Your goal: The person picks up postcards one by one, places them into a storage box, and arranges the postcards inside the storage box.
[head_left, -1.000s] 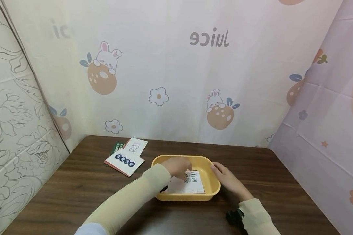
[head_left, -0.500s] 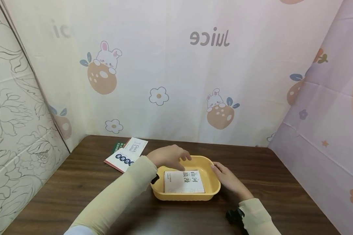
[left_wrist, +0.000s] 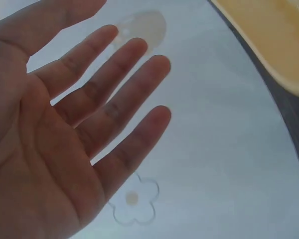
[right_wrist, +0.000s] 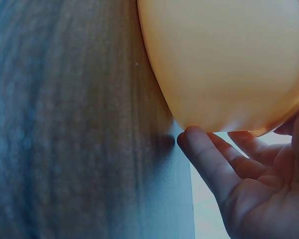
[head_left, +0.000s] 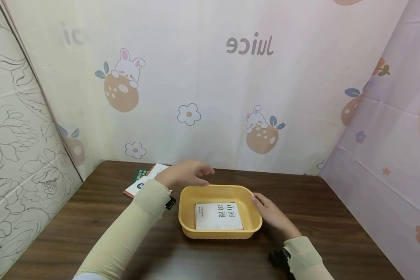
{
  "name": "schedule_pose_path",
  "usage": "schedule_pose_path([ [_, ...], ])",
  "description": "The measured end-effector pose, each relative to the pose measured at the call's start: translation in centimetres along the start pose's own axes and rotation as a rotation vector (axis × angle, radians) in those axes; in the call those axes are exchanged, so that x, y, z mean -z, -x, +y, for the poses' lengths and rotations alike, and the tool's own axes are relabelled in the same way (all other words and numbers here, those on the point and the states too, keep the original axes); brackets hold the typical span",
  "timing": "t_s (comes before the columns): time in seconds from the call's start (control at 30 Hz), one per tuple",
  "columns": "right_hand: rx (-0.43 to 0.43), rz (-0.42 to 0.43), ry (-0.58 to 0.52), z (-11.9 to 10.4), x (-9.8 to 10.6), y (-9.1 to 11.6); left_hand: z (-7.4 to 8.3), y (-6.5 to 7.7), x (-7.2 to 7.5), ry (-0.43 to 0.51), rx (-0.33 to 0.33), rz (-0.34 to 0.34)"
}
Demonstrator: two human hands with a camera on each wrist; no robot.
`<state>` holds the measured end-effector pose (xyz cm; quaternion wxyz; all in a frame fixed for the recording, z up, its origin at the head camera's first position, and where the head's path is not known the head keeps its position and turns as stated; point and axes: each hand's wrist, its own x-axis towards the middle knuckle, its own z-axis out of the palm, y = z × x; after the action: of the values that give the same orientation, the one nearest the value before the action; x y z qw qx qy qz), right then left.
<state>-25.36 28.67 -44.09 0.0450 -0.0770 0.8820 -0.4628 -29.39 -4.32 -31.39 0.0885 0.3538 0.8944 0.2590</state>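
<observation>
A yellow plastic bin point(head_left: 215, 234) stands on the table, and a white card with printed Chinese characters point(head_left: 218, 217) lies flat inside it. My left hand point(head_left: 187, 173) is raised past the bin's back left corner, empty. In the left wrist view its fingers point(left_wrist: 134, 99) are spread and nearly straight. At the bin's right end my right hand point(head_left: 273, 214) holds the rim, thumb on top. The right wrist view shows its fingers point(right_wrist: 204, 149) against the outer wall. Behind the left wrist, several overlapping cards point(head_left: 134, 188) are partly hidden.
The dark wood table point(head_left: 203, 256) reaches back to a curtain point(head_left: 210, 77) printed with rabbits, fruit and flowers. More printed fabric hangs along the left and right sides. A black wrist device point(head_left: 280, 258) is on the right arm.
My left hand has come up out of the bin and moved left and back, uncovering the white card. It now covers part of the cards at left. The right hand and bin stay put.
</observation>
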Motion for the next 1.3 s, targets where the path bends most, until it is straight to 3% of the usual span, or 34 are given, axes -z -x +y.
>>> schedule_pose_path([
  [0.3,0.01,-0.009,-0.008,-0.1,0.0,0.1,-2.0,0.7,1.1,-0.03,-0.048,0.057],
  [0.57,0.013,-0.011,-0.003,-0.1,0.0,0.1,-4.0,1.6,1.7,-0.074,-0.016,0.06],
  [1.0,0.0,-0.007,-0.006,-0.6,0.1,0.3,-7.5,2.8,2.6,-0.095,0.122,0.039],
  [1.3,-0.005,-0.012,-0.001,-0.5,0.1,0.1,-11.0,4.2,2.5,-0.271,0.37,-0.033],
])
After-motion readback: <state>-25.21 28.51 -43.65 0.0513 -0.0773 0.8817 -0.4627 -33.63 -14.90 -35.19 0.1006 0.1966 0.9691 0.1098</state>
